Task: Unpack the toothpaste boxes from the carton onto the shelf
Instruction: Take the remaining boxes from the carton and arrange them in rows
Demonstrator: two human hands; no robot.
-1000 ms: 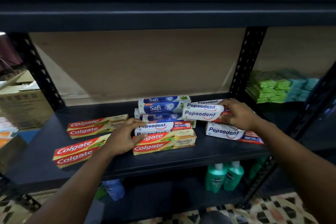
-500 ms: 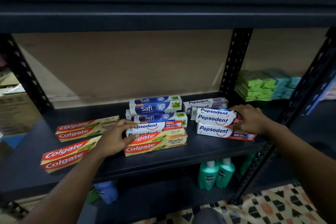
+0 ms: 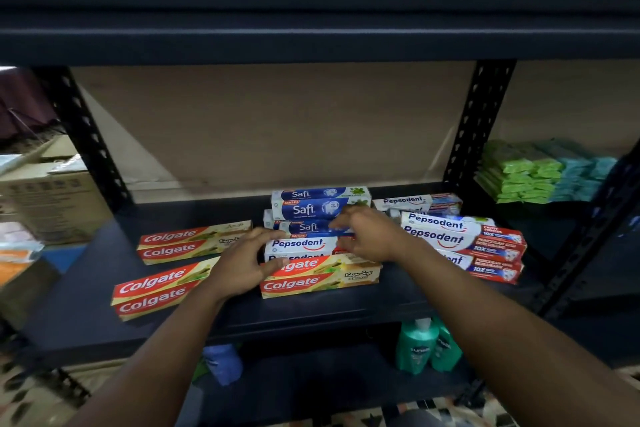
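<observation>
On the dark shelf board (image 3: 86, 305) lie several toothpaste boxes. Two Colgate pairs (image 3: 162, 288) sit at the left, and another Colgate box (image 3: 322, 279) lies in the middle front. Behind it is a white Pepsodent box (image 3: 299, 245), then stacked blue Safi boxes (image 3: 311, 208). More Pepsodent boxes (image 3: 460, 239) are stacked at the right. My left hand (image 3: 242, 263) curls round the left end of the middle Pepsodent box, thumb on the Colgate box. My right hand (image 3: 370, 236) grips that box's right end, hiding it.
A brown carton (image 3: 45, 198) stands left of the rack. Green and teal packets (image 3: 519, 173) fill the neighbouring bay beyond the perforated post (image 3: 478, 121). Green bottles (image 3: 419, 347) stand on the shelf below. The upper shelf beam runs low overhead.
My right hand let go of the Pepsodent box on the right stack and moved left to the middle Pepsodent box. My left hand stayed at that box's left end.
</observation>
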